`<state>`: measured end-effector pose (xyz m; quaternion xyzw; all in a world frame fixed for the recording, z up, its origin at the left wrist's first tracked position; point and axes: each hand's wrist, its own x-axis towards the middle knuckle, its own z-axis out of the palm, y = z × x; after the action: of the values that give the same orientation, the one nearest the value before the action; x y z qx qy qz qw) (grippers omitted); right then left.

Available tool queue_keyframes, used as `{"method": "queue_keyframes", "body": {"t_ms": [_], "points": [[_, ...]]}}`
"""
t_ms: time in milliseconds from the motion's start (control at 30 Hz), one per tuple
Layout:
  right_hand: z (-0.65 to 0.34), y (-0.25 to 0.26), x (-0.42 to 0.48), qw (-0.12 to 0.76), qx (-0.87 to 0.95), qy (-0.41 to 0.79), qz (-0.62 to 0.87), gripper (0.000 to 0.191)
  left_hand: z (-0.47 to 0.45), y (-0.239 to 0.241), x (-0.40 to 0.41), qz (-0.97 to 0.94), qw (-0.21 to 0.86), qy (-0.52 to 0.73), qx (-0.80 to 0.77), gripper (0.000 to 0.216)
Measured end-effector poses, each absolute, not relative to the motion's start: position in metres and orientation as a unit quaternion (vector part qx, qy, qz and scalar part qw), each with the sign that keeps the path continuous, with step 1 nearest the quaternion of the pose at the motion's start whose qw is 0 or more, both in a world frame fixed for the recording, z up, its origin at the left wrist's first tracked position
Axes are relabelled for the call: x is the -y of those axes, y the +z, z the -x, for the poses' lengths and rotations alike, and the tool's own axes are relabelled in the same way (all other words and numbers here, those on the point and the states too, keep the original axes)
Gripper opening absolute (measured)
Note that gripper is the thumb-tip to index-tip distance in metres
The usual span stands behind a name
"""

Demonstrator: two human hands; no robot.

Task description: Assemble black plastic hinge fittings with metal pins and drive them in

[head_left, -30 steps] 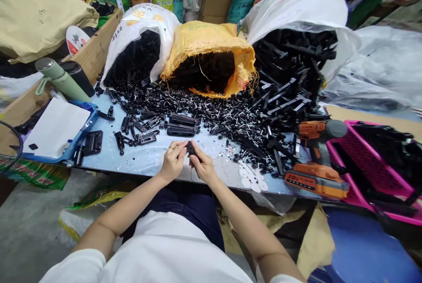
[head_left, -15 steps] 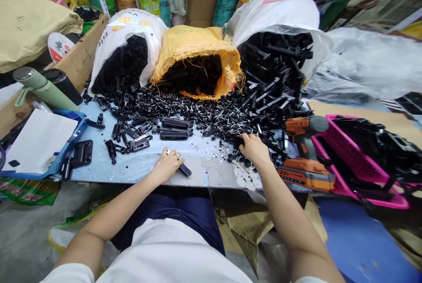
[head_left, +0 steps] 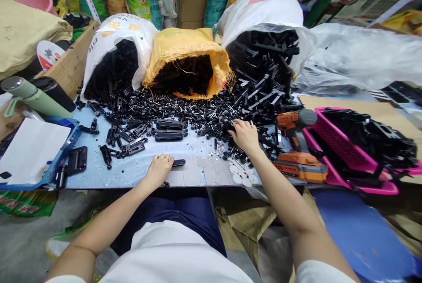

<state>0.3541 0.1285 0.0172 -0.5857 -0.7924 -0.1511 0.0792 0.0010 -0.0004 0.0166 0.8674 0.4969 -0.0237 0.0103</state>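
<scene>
My left hand rests near the table's front edge, fingers curled on a small black plastic part that sticks out to its right. My right hand reaches forward into the heap of small black pins and parts, fingers bent down among them; what they grip is hidden. Two long black assembled pieces lie just beyond my left hand.
Three open sacks of black parts stand at the back: white, yellow, white. An orange cordless drill lies right of my right hand, beside a pink basket. A blue tray with paper and a green bottle sit left.
My hands were together at the front holding one small black part. The right hand has left it and reached into the heap, shifting slightly left. The left hand stays down on the part.
</scene>
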Motion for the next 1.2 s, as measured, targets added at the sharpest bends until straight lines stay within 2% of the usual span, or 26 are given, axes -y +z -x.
{"method": "queue_keyframes", "body": {"t_ms": [133, 200, 267, 367, 467, 533, 600, 700, 800, 867, 900, 967, 1033, 1133, 1200], "points": [[-0.344, 0.035, -0.173, 0.195, 0.759, -0.131, 0.608, 0.041, -0.005, 0.011, -0.002, -0.86, 0.018, -0.035, -0.508, 0.026], [-0.351, 0.044, -0.193, 0.206, 0.717, -0.122, 0.655, 0.043, -0.005, 0.01, -0.002, -0.856, 0.021, -0.042, -0.514, 0.028], [-0.368, 0.049, -0.205, 0.172, 0.655, -0.12, 0.726, 0.042, -0.004, 0.009, -0.002, -0.856, 0.024, -0.044, -0.515, 0.028], [-0.405, 0.047, -0.212, 0.065, 0.608, -0.139, 0.779, 0.037, -0.001, 0.009, -0.001, -0.861, 0.028, -0.037, -0.507, 0.029], [-0.434, 0.044, -0.215, -0.045, 0.678, -0.122, 0.724, 0.033, 0.001, 0.01, 0.002, -0.866, 0.034, -0.024, -0.499, 0.031], [-0.44, 0.05, -0.215, -0.053, 0.718, -0.105, 0.686, 0.03, 0.002, 0.012, 0.003, -0.864, 0.047, -0.024, -0.501, 0.03], [-0.431, 0.061, -0.207, 0.016, 0.734, -0.103, 0.671, 0.028, 0.003, 0.014, 0.004, -0.854, 0.074, -0.019, -0.514, 0.03], [-0.386, 0.077, -0.171, 0.218, 0.732, -0.041, 0.644, 0.034, 0.002, 0.022, 0.001, -0.82, 0.173, 0.081, -0.54, 0.044], [-0.317, 0.075, -0.111, 0.403, 0.702, 0.141, 0.57, 0.04, -0.01, 0.035, -0.009, -0.691, 0.393, 0.268, -0.545, 0.05], [-0.275, 0.065, -0.074, 0.439, 0.694, 0.284, 0.495, 0.042, -0.021, 0.044, -0.016, -0.554, 0.558, 0.342, -0.516, 0.049], [-0.259, 0.059, -0.059, 0.445, 0.686, 0.313, 0.483, 0.047, -0.026, 0.047, -0.019, -0.492, 0.616, 0.36, -0.499, 0.049], [-0.241, 0.051, -0.038, 0.431, 0.683, 0.285, 0.516, 0.06, -0.033, 0.05, -0.02, -0.407, 0.664, 0.387, -0.494, 0.048], [-0.239, 0.049, -0.027, 0.356, 0.725, 0.194, 0.557, 0.068, -0.036, 0.049, -0.017, -0.374, 0.65, 0.401, -0.526, 0.044], [-0.247, 0.05, -0.021, 0.15, 0.867, 0.117, 0.461, 0.047, -0.032, 0.044, -0.01, -0.455, 0.62, 0.349, -0.536, 0.044], [-0.25, 0.048, -0.018, 0.028, 0.925, 0.111, 0.362, 0.035, -0.026, 0.041, -0.008, -0.599, 0.538, 0.3, -0.512, 0.044]]}}
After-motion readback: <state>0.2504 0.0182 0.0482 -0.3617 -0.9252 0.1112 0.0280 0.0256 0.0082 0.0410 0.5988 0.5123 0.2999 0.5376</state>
